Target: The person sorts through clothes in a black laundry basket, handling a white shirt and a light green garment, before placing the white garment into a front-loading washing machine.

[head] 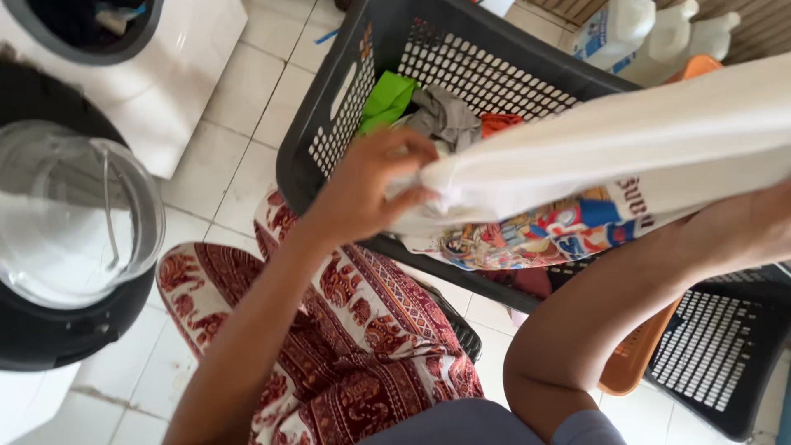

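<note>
Nearest, at six o'clock, patterned red trousers (362,346). Above them the left hand (371,185) pinches one end of a white printed shirt (610,156), stretched toward three o'clock where the right hand (754,227) grips it, held taut over the dark laundry basket (329,132).

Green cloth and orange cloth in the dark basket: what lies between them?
In the head view, a crumpled grey garment lies between the green cloth and the orange cloth inside the dark basket.
</note>
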